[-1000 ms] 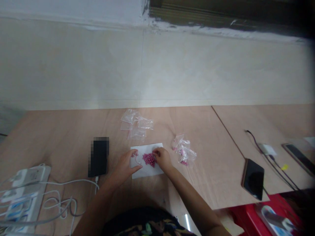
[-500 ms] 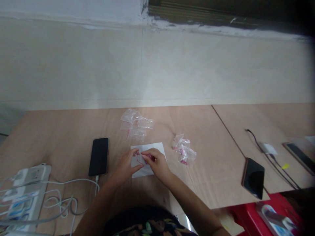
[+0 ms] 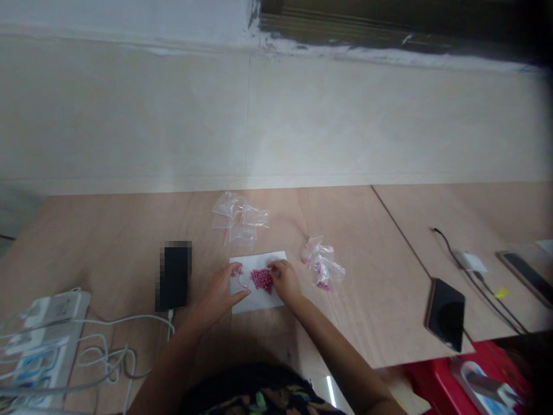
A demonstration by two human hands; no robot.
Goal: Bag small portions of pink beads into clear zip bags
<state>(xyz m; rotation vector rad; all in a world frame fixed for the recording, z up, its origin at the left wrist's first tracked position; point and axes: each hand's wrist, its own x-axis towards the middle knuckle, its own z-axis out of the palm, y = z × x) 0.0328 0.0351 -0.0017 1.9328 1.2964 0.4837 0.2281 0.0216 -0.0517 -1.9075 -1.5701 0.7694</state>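
A heap of small round pink beads (image 3: 261,280) lies on a sheet of white paper (image 3: 248,305). At the paper's left side is my left hand (image 3: 224,288), its thumb and fingers curved into a C. A thin red string (image 3: 242,282) bends between its fingertips and thumb, with some tiny pink spots near the fingertips. My right hand (image 3: 285,280) is at the upper right edge of the heap, fingers bent and drawn together. Whatever those fingertips pinch is too small to make out.
Flat clear plastic bags (image 3: 239,219) lie beyond the paper, and zip bags holding pink beads (image 3: 323,268) to its right. A phone (image 3: 175,279) on a cable and a white power strip (image 3: 52,340) sit left. Another phone (image 3: 447,314) lies near the right edge.
My right hand has moved right, away from the string and my left hand, to the heap's far side. The beads it covered now show. My left hand has hardly moved.
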